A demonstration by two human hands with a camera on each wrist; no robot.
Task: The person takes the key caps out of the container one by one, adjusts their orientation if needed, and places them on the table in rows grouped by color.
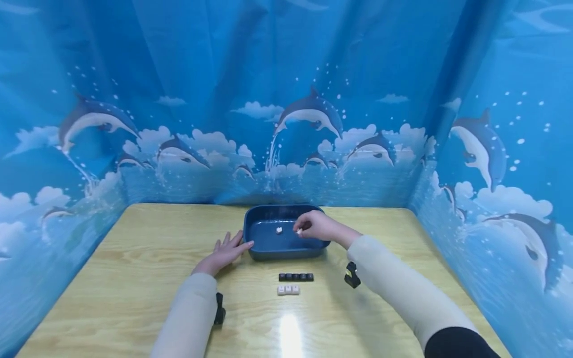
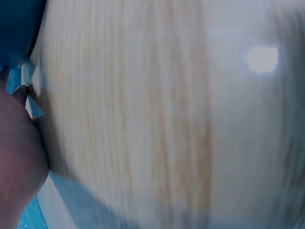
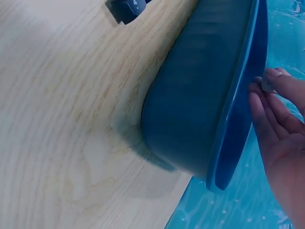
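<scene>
A dark blue rectangular basin (image 1: 286, 253) stands on the table toward the back. Over its right part, my right hand (image 1: 315, 224) pinches a small white keycap (image 3: 268, 85) between thumb and fingertips. Another white keycap (image 1: 279, 230) lies on the basin floor, left of that hand. My left hand (image 1: 224, 252) rests beside the basin's left end, fingers spread and thumb right at the rim. In front of the basin is a row of several black keycaps (image 1: 296, 277). Closer to me, three white keycaps (image 1: 288, 290) form a second row.
The wooden table (image 1: 134, 278) carries everything and reaches a blue dolphin-print curtain (image 1: 215, 164) at the back and sides. Both sleeved forearms come in from the front, each with a black device at the wrist. Light glares on the table's front middle.
</scene>
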